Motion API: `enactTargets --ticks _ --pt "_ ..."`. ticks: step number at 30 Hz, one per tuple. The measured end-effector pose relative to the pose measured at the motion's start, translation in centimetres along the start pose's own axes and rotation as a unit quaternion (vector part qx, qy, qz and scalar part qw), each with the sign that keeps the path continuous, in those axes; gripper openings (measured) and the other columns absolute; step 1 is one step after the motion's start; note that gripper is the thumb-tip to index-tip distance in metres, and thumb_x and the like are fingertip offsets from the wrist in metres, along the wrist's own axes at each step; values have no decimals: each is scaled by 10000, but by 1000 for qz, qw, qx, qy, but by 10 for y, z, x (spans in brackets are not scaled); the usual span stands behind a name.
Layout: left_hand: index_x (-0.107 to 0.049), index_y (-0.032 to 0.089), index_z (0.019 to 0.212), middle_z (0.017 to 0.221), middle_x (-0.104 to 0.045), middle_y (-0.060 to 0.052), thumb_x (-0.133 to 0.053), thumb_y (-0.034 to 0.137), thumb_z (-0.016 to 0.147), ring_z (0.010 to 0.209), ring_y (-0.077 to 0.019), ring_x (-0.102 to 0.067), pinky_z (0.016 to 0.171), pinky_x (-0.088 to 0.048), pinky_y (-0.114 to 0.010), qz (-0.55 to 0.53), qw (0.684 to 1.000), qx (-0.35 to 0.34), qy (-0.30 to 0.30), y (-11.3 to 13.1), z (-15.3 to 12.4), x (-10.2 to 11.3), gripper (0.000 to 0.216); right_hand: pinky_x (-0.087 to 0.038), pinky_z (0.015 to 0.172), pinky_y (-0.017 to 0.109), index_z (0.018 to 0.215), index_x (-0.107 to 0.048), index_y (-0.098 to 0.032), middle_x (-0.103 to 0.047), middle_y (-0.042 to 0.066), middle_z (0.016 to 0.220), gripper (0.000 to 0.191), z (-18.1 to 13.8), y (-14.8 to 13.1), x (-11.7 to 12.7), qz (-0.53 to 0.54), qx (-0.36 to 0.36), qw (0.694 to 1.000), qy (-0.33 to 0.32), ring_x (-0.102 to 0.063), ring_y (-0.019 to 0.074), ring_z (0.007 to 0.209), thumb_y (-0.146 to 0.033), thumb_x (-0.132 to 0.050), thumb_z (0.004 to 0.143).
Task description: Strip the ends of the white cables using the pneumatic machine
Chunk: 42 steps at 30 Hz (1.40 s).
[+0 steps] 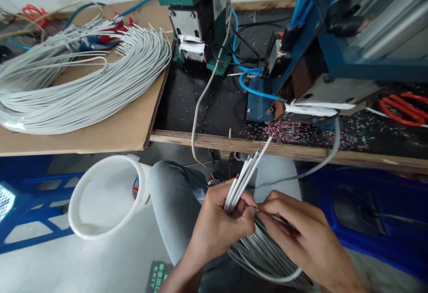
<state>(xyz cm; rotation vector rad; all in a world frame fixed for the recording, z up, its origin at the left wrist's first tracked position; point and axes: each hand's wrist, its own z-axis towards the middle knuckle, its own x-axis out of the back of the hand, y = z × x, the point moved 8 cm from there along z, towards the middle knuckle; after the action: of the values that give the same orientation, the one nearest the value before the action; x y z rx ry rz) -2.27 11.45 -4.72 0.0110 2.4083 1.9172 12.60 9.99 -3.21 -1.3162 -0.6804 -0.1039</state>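
Observation:
My left hand (222,221) is closed round a bundle of white cables (245,175), their stripped ends pointing up toward the bench edge. The rest of that bundle loops down over my lap (267,253). My right hand (301,235) pinches the cables right beside the left hand's thumb, fingers pressed together on them. Both hands sit low, in front of the wooden bench edge (301,150).
A large coil of white cables (83,79) lies on cardboard (127,123) at the left. A green press (197,12) and a blue machine (321,56) stand on the black bench. Red scissors (401,108) lie at the right. A white bucket (107,195) stands by my knee.

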Motion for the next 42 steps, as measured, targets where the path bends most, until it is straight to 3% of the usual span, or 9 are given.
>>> enactTargets --ticks 5,13,17,23,27,34,39,42 --pt "-727 212 633 575 -450 68 -666 54 744 506 -106 -380 494 -290 -257 56 998 -34 -5 7 1 -2 202 -458 612 278 871 -690 -262 -665 -26 748 256 -2 21 -11 136 -89 986 -36 -636 157 669 -379 -571 1065" --pt "-746 209 668 610 -523 49 -685 5 737 528 -127 -454 532 -343 -275 131 989 -65 -24 12 4 -7 225 -410 631 290 823 -650 -248 -631 -28 746 318 -6 27 -15 124 -125 982 -68 -600 157 691 -423 -555 1071" --pt "-722 213 658 578 -468 62 -702 34 769 547 -137 -451 543 -348 -273 117 990 -74 8 12 1 -3 212 -407 613 290 848 -696 -249 -623 -24 745 326 -7 30 -20 175 -124 977 -9 -590 156 679 -446 -555 1065" --pt "-726 211 660 588 -502 57 -723 58 742 522 -122 -463 488 -339 -236 91 992 -84 19 7 -3 -4 174 -363 515 272 799 -706 -268 -523 -46 662 314 -15 38 -33 227 -128 964 62 -502 138 569 -450 -605 1034" --pt "-728 218 666 608 -523 60 -729 92 734 490 -99 -428 457 -314 -212 95 988 -117 25 7 -6 -6 143 -417 519 256 808 -711 -290 -567 -44 662 298 -18 37 -31 210 -105 968 83 -561 145 576 -445 -598 1035" --pt "-743 223 670 611 -561 55 -715 85 735 498 -108 -472 474 -345 -209 109 987 -116 28 8 -7 -6 156 -446 515 248 825 -742 -302 -610 -37 665 238 -18 35 -23 194 -91 971 100 -595 148 572 -408 -631 1008" --pt "-760 221 589 540 -558 50 -768 121 686 507 -126 -473 485 -356 -228 32 994 -72 71 1 -4 -5 140 -424 474 271 800 -791 -298 -644 -12 645 180 -21 44 -28 260 -124 942 169 -569 163 538 -414 -732 925" --pt "-744 227 593 510 -608 42 -774 201 738 467 -136 -496 473 -401 -241 -15 992 -19 122 -14 -8 -7 151 -312 376 262 832 -791 -305 -518 -47 558 256 -26 48 -42 313 -160 907 233 -418 132 425 -491 -670 958"
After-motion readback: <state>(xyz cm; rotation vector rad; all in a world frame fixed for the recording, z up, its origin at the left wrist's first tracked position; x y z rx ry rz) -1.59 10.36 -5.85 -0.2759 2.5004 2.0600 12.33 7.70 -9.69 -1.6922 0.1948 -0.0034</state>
